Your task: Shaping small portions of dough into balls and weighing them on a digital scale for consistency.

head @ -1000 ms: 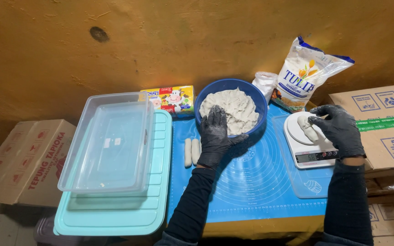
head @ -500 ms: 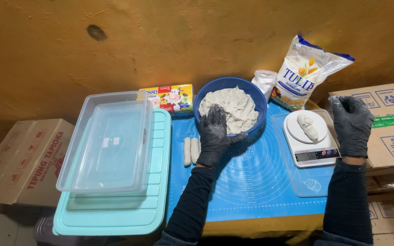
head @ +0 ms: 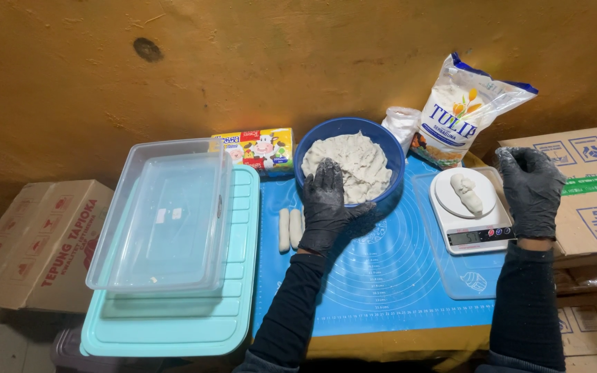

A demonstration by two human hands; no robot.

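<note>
My left hand [head: 325, 206], in a black glove, rests on the near rim of a blue bowl [head: 392, 145] full of pale dough [head: 354, 162]. A small lump of dough [head: 466, 193] lies on the round plate of a white kitchen scale [head: 470, 220]. My right hand [head: 530, 188], also gloved, hovers just right of the scale with fingers loosely curled, holding nothing. Two short dough sticks [head: 289, 228] lie on the blue baking mat [head: 395, 290] left of my left hand.
A clear plastic container [head: 164, 217] sits on a teal lid [head: 174, 324] at left. A colourful small carton [head: 253, 148] and a flour bag [head: 461, 110] stand behind the bowl. Cardboard boxes [head: 592, 186] flank the table on both sides.
My right hand has let go of the dough lump on the scale and drawn back to the right. My left hand stays on the bowl.
</note>
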